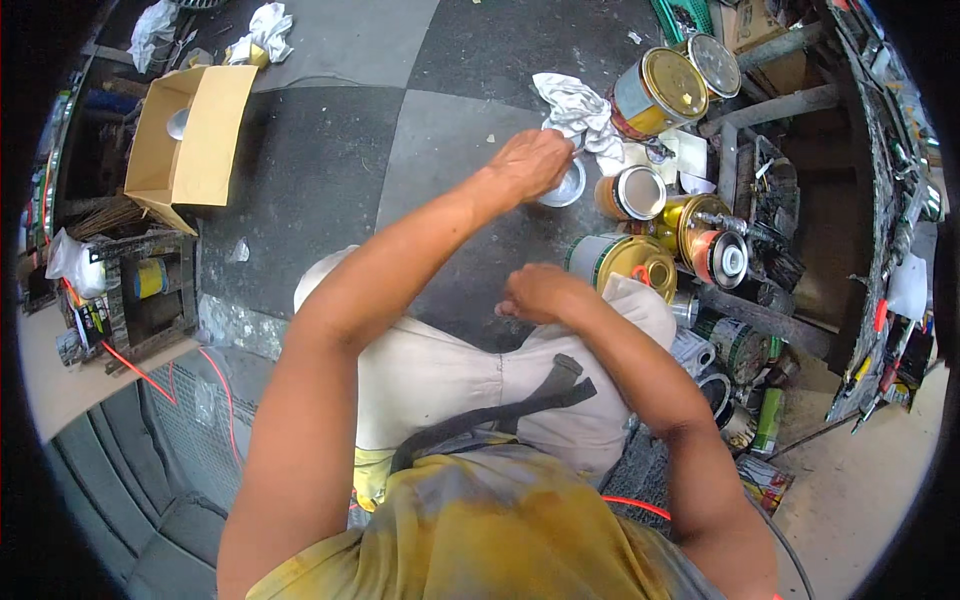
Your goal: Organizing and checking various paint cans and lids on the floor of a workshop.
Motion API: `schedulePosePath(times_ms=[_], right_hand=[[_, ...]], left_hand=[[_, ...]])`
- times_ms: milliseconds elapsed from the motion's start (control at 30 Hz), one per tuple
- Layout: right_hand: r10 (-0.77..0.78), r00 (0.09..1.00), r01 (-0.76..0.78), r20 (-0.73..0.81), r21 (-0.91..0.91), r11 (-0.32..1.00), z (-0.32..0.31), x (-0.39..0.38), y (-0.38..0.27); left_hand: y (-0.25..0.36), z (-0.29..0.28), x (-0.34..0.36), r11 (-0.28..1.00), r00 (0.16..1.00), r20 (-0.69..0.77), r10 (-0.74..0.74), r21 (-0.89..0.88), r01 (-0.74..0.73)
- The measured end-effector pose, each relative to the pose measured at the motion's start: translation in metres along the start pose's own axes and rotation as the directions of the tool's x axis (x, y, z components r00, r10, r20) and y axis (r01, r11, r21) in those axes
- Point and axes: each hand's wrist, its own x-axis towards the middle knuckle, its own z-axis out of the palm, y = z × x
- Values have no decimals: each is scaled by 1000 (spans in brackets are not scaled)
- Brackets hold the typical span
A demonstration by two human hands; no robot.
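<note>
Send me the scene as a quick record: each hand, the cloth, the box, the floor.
Left hand: at a small pale cup; grip hidden
Right hand: fingers curled, near a gold-topped can; no held item visible
White cloth: crumpled, just beyond the left hand
Cardboard box: open, far left
Floor: dark and grey panels

Small pale round cup (567, 190) on the grey floor (440, 140)
Whitish rim around a greyish inside; it stands near an orange-brown can (632, 193), its far side partly hidden by the left hand (532, 162).
</note>
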Motion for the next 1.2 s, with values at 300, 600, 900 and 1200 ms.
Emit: schedulePosePath(times_ms=[300,600,900,1200], right_hand=[[9,993,-10,114,10,1000,-10,7,-10],[-24,998,24,64,4,1000,0,15,0],[-18,996,16,88,18,1000,-2,16,-4],[-36,998,35,45,21,999,-7,10,-6]], left_hand=[[7,-14,3,985,980,115,-160,-47,166],[11,-12,2,978,993,19,-120,-172,121],[18,-17,0,930,912,202,-356,-17,367],[16,-11,4,964,959,104,-262,-9,265]])
